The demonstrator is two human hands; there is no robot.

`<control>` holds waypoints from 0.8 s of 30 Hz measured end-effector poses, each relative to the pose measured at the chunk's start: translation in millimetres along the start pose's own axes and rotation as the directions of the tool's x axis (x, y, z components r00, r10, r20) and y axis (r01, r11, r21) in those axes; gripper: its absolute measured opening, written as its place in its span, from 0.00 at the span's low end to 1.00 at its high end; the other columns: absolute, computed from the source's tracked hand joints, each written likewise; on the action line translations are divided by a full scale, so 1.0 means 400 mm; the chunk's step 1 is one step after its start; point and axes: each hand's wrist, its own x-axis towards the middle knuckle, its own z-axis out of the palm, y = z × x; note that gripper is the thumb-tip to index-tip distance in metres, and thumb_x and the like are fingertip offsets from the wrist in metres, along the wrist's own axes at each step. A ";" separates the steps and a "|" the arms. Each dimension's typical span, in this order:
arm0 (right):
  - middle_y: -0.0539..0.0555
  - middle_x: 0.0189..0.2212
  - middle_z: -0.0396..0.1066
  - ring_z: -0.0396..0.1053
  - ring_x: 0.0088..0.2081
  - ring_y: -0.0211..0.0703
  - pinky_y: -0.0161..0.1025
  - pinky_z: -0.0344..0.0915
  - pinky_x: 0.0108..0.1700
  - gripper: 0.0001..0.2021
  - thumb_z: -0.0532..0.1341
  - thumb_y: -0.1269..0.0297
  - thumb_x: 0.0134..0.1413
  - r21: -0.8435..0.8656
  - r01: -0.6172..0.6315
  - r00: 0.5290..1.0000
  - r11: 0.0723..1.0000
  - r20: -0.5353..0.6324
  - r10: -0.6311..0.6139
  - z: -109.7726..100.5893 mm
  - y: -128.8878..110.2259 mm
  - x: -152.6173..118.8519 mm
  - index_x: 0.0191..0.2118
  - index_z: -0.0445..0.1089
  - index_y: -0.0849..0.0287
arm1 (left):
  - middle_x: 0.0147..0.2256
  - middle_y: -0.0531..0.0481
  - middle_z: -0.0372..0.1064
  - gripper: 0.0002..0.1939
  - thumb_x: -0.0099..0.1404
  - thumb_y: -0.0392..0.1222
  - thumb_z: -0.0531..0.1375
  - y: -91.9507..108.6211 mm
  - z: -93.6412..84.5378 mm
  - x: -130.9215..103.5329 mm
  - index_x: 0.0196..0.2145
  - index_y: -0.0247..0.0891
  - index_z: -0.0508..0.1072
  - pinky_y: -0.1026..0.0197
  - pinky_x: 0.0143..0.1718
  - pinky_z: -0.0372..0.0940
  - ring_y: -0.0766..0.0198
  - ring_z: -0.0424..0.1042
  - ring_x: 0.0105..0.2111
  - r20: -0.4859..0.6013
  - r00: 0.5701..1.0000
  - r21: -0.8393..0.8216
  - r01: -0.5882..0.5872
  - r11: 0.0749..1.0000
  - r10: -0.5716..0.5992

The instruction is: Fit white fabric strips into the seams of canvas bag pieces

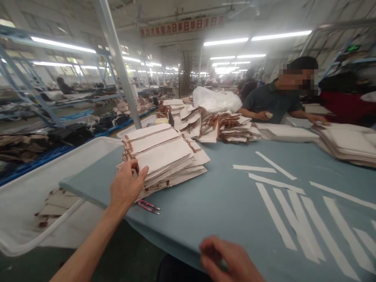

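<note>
My left hand point(126, 184) is at the near left corner of a stack of cream fabric pieces point(164, 150) with brown edging. Its fingers and thumb are closed on the edge of the upper pieces; the exact grip is partly hidden. Pink-handled thread snips point(149, 206) lie on the blue-green table point(211, 199), just in front of the stack. Low at the table's front edge, my right hand point(229, 258) is slightly blurred. Its fingers are loosely curled, with a gap between thumb and forefinger, and nothing shows in it.
Several white strips point(279, 215) lie across the table's right side. Behind the stack are more brown-edged pieces point(226, 127) and a white plastic bag point(216, 100). A co-worker point(270, 100) stands across by flat cream stacks point(349, 143). At left is a white bin point(17, 231) beside a metal pole point(120, 62).
</note>
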 end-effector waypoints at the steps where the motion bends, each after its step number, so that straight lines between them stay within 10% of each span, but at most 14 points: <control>1: 0.57 0.46 0.84 0.81 0.48 0.53 0.52 0.78 0.57 0.08 0.68 0.58 0.72 -0.128 0.126 0.978 0.984 -0.152 -0.145 -0.031 -0.042 0.056 0.49 0.81 0.55 | 0.45 0.43 0.83 0.17 0.68 0.53 0.65 0.016 0.014 0.003 0.50 0.42 0.78 0.45 0.55 0.74 0.44 0.81 0.44 0.004 1.000 -0.013 0.024 1.000 -0.024; 4: 0.66 0.57 0.82 0.79 0.59 0.62 0.56 0.76 0.63 0.18 0.68 0.62 0.70 -0.548 0.274 0.789 0.790 -0.341 -0.510 -0.113 -0.187 0.255 0.62 0.76 0.59 | 0.45 0.43 0.82 0.14 0.74 0.47 0.64 0.029 0.032 0.014 0.52 0.39 0.78 0.45 0.54 0.75 0.50 0.81 0.40 -0.003 0.992 -0.060 0.123 0.991 -0.124; 9: 0.69 0.74 0.68 0.67 0.72 0.65 0.57 0.61 0.76 0.28 0.72 0.75 0.62 -0.671 0.393 0.758 0.629 -0.151 -0.634 -0.123 -0.318 0.505 0.66 0.72 0.64 | 0.44 0.48 0.80 0.14 0.78 0.47 0.69 0.015 0.025 0.048 0.54 0.37 0.78 0.50 0.46 0.79 0.57 0.81 0.39 0.056 0.964 -0.200 0.264 0.943 -0.258; 16: 0.61 0.70 0.74 0.70 0.67 0.54 0.50 0.64 0.72 0.21 0.67 0.68 0.73 -0.709 0.388 0.768 0.589 -0.105 -0.632 -0.135 -0.338 0.568 0.68 0.72 0.61 | 0.37 0.51 0.78 0.14 0.80 0.51 0.65 0.060 -0.004 0.149 0.49 0.36 0.78 0.61 0.31 0.75 0.64 0.76 0.29 0.161 0.959 -0.466 0.282 0.839 -0.233; 21: 0.59 0.55 0.80 0.80 0.53 0.50 0.52 0.80 0.56 0.15 0.65 0.57 0.78 -0.747 0.180 0.809 0.639 -0.256 -0.528 -0.201 -0.434 0.603 0.60 0.76 0.61 | 0.46 0.40 0.81 0.19 0.83 0.48 0.46 0.115 0.015 0.133 0.58 0.38 0.71 0.50 0.47 0.80 0.52 0.85 0.44 0.013 0.991 -0.393 0.127 0.911 -0.133; 24: 0.59 0.55 0.80 0.81 0.52 0.50 0.52 0.80 0.56 0.17 0.65 0.55 0.78 -0.795 0.141 0.797 0.590 -0.262 -0.544 -0.231 -0.497 0.596 0.60 0.76 0.62 | 0.58 0.32 0.80 0.15 0.75 0.44 0.60 0.152 0.054 0.081 0.56 0.38 0.74 0.39 0.63 0.73 0.37 0.79 0.62 0.032 0.999 -0.169 0.008 0.986 -0.003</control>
